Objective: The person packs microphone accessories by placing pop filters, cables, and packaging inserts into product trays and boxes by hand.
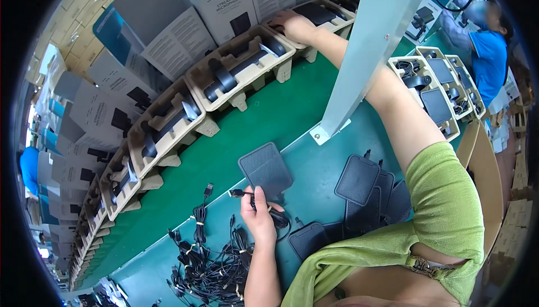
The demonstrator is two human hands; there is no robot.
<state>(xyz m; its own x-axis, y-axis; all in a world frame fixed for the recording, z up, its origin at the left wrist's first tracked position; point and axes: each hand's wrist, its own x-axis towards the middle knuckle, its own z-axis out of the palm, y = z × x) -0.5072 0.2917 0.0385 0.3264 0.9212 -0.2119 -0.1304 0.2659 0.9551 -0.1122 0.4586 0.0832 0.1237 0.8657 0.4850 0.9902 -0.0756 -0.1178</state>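
In front of my body, my left hand (pixel 260 217) is closed around a coiled black USB cable (pixel 275 215), its plug sticking out to the left. Just beyond those fingers is a black mesh-faced rectangular microphone (pixel 265 168); I cannot tell if the hand touches it. My right arm stretches far past a grey post, and my right hand (pixel 293 26) rests over a beige pulp tray (pixel 288 50), fingers apart and reaching inside. Their tips are partly hidden. Next to it, another pulp tray (pixel 245 92) holds a black stand part (pixel 223 77).
The grey metal post (pixel 370 54) rises between my arms. Bundled cables (pixel 216 262) lie heaped at left, several black microphones (pixel 365 186) at right. Trays with upright printed boxes (pixel 179 43) line the green belt (pixel 264 110). Filled trays (pixel 435 88) and a person in blue (pixel 488 54) are right.
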